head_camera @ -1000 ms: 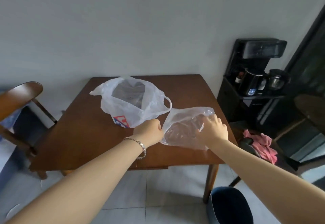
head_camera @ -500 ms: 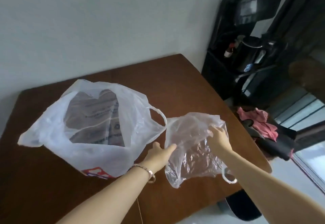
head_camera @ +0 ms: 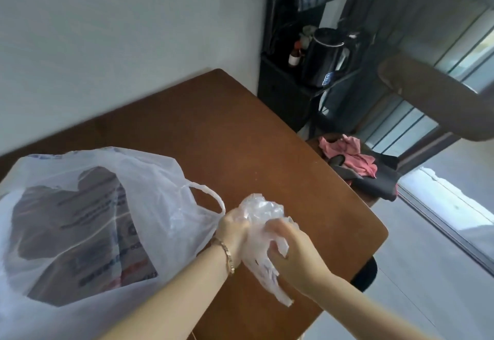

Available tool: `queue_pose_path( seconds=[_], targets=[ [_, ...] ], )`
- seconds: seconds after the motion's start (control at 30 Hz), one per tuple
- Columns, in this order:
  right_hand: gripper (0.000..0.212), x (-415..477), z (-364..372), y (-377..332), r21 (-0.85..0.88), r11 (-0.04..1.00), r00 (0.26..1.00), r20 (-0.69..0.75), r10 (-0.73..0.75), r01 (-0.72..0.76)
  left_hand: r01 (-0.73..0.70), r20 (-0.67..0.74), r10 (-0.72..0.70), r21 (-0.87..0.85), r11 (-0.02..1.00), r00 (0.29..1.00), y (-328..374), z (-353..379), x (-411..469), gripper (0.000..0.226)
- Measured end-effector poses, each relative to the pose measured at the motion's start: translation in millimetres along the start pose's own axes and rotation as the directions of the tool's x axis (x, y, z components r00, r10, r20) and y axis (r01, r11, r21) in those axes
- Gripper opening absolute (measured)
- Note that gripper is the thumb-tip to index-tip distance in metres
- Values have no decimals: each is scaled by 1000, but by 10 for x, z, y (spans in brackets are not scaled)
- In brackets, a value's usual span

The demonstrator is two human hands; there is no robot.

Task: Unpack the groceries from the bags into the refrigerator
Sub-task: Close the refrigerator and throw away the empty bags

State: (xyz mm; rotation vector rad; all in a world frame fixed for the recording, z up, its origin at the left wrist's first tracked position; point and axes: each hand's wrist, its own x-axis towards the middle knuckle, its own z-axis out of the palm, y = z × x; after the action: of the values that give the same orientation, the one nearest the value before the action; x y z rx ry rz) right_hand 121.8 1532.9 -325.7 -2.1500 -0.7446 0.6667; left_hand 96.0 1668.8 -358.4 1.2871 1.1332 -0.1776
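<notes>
Plastic fills both grips: left hand and right hand clench the crumpled clear bag between them above the worktop. The laden white bag lies just left, nearest the left hand, its handle loop beside that wrist.

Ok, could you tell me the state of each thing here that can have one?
clear plastic bag: crumpled, squeezed between both hands
white shopping bag: mouth open, goods inside, on the wooden table
left hand: grips that bag
right hand: grips that bag
black kettle: upright
pink cloth: crumpled
</notes>
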Motion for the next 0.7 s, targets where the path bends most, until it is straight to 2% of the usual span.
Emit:
queue_pose_path(
  seconds=[0.03, 0.07, 0.1, 0.13, 0.17, 0.2, 0.23, 0.27, 0.3, 0.33, 0.37, 0.4, 0.43, 0.47, 0.5, 0.53, 0.57, 0.63, 0.67, 0.7],
  targets=[
    [40, -14, -44, 43, 14, 1000, 995, -102, -10, 11, 35, 17, -32, -157, 987, 999, 34, -19, 31, 34],
    [61, -28, -89, 70, 94, 996, 992, -122, 13, -1, 81, 96, -52, -326, 942, 994, 67, -67, 44, 33],
    [82, -43, -124, 86, 254, 965, 996, -43, 84, -70, 144, 168, -70, -478, 866, 983, 109, -74, 36, 31],
    [99, -47, -169, 59, 415, 894, 986, 87, 146, -169, 167, 204, -60, -563, 810, 977, 135, -58, 32, 31],
    [107, -41, -185, 41, 536, 807, 966, 198, 165, -247, 140, 191, -32, -587, 797, 981, 172, -6, -22, 32],
    [102, -37, -179, 64, 626, 726, 956, 249, 158, -283, 68, 120, -3, -536, 841, 993, 209, 61, -92, 28],
    [82, -29, -178, 58, 704, 647, 956, 228, 183, -292, -60, -4, 65, -441, 896, 998, 228, 124, -172, 23],
    [50, -1, -173, 30, 764, 579, 951, 151, 268, -285, -223, -144, 191, -248, 943, 971, 264, 178, -300, 17],
    [25, 18, -200, -20, 795, 528, 918, 90, 386, -299, -390, -200, 375, -40, 920, 905, 270, 215, -398, 21],
    [22, 20, -261, -53, 827, 463, 875, 70, 479, -319, -537, -157, 550, 119, 835, 821, 250, 237, -482, 24],
    [27, -14, -328, -50, 864, 391, 855, 81, 512, -316, -653, -53, 678, 225, 724, 733, 198, 261, -525, 25],
    [32, -28, -396, -24, 902, 310, 844, 102, 527, -302, -729, 87, 747, 318, 606, 659, 149, 267, -565, 21],
    [35, -12, -480, -66, 928, 209, 792, 129, 597, -308, -789, 233, 775, 378, 484, 588, 89, 295, -571, 15],
    [37, 10, -559, -71, 946, 171, 768, 111, 630, -277, -839, 374, 768, 397, 373, 519, 33, 343, -575, 20],
    [37, 8, -632, -104, 955, 156, 755, 95, 649, -254, -868, 488, 728, 382, 317, 481, -1, 371, -582, 30],
    [33, -37, -676, -57, 947, 190, 754, 77, 652, -261, -875, 565, 673, 374, 307, 478, -9, 412, -621, 38],
    [27, -84, -729, -54, 955, 156, 759, 94, 645, -251, -878, 619, 628, 393, 271, 471, -48, 456, -618, 45],
    [14, -158, -784, -14, 960, 151, 786, 97, 610, -236, -858, 646, 586, 476, 192, 489, -69, 596, -612, 55],
    [10, -181, -787, 60, 941, 237, 805, 58, 591, -242, -854, 650, 590, 501, 142, 479, -63, 685, -595, 54],
    [8, -209, -798, 86, 909, 332, 804, 5, 594, -252, -849, 639, 597, 509, 143, 484, -41, 802, -595, 49]
  ],
)
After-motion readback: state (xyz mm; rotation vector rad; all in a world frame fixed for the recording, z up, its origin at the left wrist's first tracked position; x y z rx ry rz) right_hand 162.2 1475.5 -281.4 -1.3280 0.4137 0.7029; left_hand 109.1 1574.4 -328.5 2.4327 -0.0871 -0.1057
